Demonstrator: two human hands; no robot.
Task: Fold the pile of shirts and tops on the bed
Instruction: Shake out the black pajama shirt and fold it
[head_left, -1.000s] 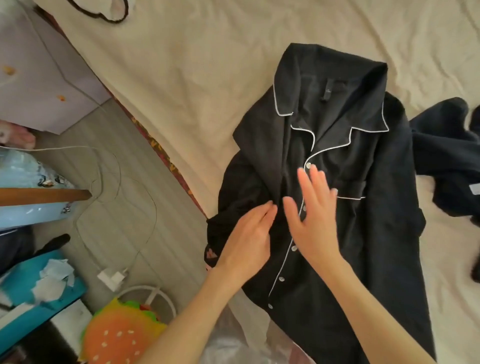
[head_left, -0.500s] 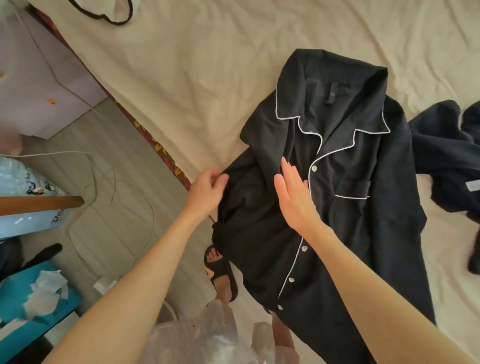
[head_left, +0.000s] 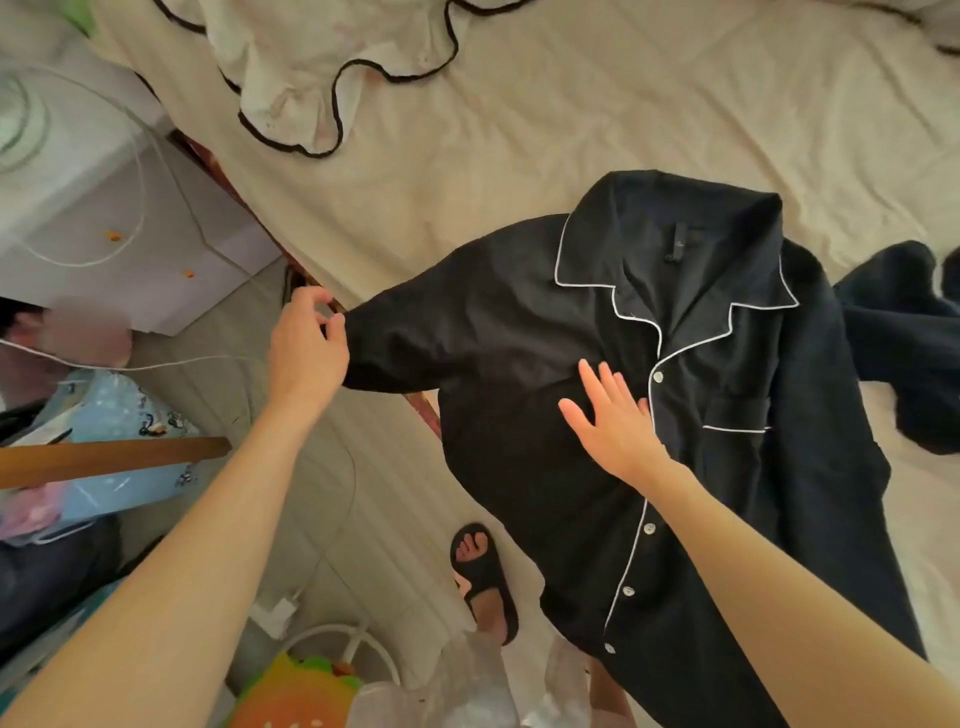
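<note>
Sleeve past bed edge | left grip pinching cuff | right grip flat on shirt

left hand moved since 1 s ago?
Yes. The left hand, earlier on the shirt's front beside the button placket, now pinches the sleeve end out past the bed edge, over the floor.
</note>
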